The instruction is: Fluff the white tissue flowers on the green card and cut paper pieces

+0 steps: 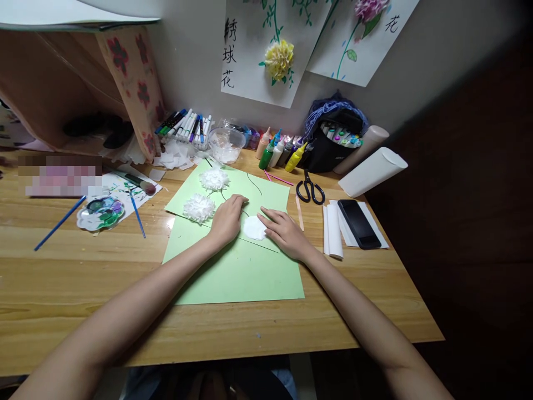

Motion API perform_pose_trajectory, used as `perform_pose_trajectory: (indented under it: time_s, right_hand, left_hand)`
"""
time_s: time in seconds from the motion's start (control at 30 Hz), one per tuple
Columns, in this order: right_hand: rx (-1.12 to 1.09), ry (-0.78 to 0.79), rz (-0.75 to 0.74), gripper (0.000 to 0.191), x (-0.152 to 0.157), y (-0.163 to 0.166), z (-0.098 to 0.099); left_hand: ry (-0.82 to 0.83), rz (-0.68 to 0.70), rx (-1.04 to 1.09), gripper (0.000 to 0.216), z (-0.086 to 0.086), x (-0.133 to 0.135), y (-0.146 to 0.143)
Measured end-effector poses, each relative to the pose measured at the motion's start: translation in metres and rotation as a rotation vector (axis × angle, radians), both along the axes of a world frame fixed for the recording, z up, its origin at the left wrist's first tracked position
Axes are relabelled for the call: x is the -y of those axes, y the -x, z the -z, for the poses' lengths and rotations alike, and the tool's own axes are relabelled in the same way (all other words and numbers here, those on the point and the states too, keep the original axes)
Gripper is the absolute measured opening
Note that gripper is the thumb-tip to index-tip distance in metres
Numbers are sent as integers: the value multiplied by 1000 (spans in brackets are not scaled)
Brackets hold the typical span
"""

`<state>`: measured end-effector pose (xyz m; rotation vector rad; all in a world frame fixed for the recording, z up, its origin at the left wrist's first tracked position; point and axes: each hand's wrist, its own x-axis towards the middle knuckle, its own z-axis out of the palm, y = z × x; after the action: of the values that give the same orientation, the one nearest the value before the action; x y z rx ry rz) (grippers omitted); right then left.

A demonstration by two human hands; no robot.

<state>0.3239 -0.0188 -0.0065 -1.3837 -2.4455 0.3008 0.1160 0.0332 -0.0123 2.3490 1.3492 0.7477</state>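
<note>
Two light green paper sheets lie on the wooden desk. Two fluffy white paper flowers sit on the upper sheet. A flat white paper disc lies between my hands. My left hand rests palm down on the green paper, its fingers stretched toward the disc's upper left. My right hand lies flat with its fingertips on the disc's right edge. Thin black curved lines show on the sheet near both hands.
Black scissors, a phone on white paper, paper rolls, paint bottles and a marker case lie right and back. A paint palette, blue brushes, markers and a plastic bowl sit left and back.
</note>
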Motion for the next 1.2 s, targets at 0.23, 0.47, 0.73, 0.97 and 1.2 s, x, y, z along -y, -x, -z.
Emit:
perform_pose_trajectory:
  time_s: [0.23, 0.47, 0.73, 0.97, 1.2]
  right_hand:
    - [6, -70, 31, 41, 3, -3, 2]
    - [11, -151, 48, 38, 8, -7, 5]
    - [29, -183, 33, 38, 12, -5, -1]
    - [-103, -55, 60, 39, 12, -7, 1]
    - [-107, 49, -24, 44, 15, -6, 0]
  left_hand:
    - [1, -9, -16, 36, -1, 1, 0]
    - [-13, -6, -19, 36, 0, 1, 0]
    - [-29, 0, -27, 36, 0, 0, 0]
    - [-43, 2, -48, 33, 1, 0, -1]
    - [-34, -17, -120, 33, 4, -1, -3]
